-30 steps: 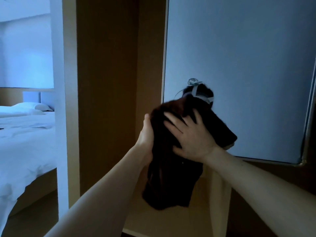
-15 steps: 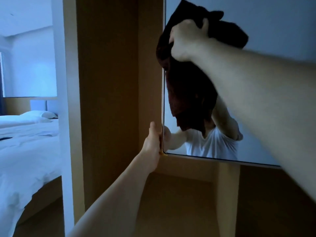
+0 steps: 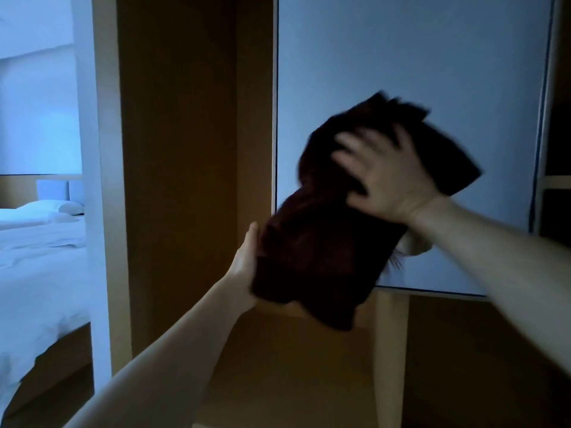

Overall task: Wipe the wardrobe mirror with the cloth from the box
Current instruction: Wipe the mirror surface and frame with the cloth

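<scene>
Dim bedroom, white bed (image 3: 40,257) far left. Cloth (image 3: 324,257): dark brown, thick, bunched, blurred, against the mirror's (image 3: 417,57) lower left. Your right hand (image 3: 389,180) presses it, fingers spread wide; your left hand (image 3: 244,264) sits at the mirror's near-left edge, fingers hidden, grip unclear.

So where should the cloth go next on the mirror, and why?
Probably slide the cloth to the right across the mirror. The right hand presses it flat with spread fingers near the lower left, and the glass to its right is uncovered. The left hand is at the mirror's left edge, likely steadying it.
</scene>
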The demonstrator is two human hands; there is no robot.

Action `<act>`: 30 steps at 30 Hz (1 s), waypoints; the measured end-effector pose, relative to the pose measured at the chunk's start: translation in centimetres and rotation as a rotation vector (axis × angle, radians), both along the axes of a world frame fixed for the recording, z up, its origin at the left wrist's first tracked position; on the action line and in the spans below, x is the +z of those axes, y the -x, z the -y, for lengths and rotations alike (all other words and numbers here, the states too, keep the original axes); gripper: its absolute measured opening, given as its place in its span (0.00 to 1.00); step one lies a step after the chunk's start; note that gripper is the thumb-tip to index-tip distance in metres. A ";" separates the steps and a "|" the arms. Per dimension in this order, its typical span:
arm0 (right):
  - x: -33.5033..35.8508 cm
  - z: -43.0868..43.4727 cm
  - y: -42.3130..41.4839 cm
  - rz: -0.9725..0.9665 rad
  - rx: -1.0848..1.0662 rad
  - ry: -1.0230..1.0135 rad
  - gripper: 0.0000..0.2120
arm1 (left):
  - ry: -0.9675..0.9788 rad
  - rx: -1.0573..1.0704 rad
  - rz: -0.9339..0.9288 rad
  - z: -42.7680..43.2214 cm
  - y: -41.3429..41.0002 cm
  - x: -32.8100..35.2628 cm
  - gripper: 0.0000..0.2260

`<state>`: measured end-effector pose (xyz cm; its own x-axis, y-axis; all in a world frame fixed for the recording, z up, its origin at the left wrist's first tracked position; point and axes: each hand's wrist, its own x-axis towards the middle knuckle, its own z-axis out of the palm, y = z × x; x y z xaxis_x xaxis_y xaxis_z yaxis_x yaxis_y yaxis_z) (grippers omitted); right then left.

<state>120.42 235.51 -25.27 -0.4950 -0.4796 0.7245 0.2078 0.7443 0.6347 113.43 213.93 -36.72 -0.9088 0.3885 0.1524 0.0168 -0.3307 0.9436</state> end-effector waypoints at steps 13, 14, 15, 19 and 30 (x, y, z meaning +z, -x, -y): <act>2.3 -9.6 -7.3 -0.271 -0.058 0.372 0.34 | 0.311 0.838 -0.958 -7.3 -6.5 4.2 0.21; 2.2 -9.7 -7.2 -0.282 -0.056 0.368 0.33 | 0.282 0.800 -1.087 -8.8 -8.4 4.3 0.20; 2.2 -9.8 -7.2 -0.290 -0.054 0.364 0.33 | 0.251 0.745 -1.217 -10.3 -9.5 4.0 0.20; 1.7 -10.1 -6.9 -0.322 -0.029 0.362 0.29 | 0.323 0.647 -1.699 -15.5 -12.4 3.1 0.18; -6.9 -9.0 -6.8 -0.342 0.032 0.446 0.27 | 0.826 0.726 -1.812 -13.3 -7.0 -1.9 0.17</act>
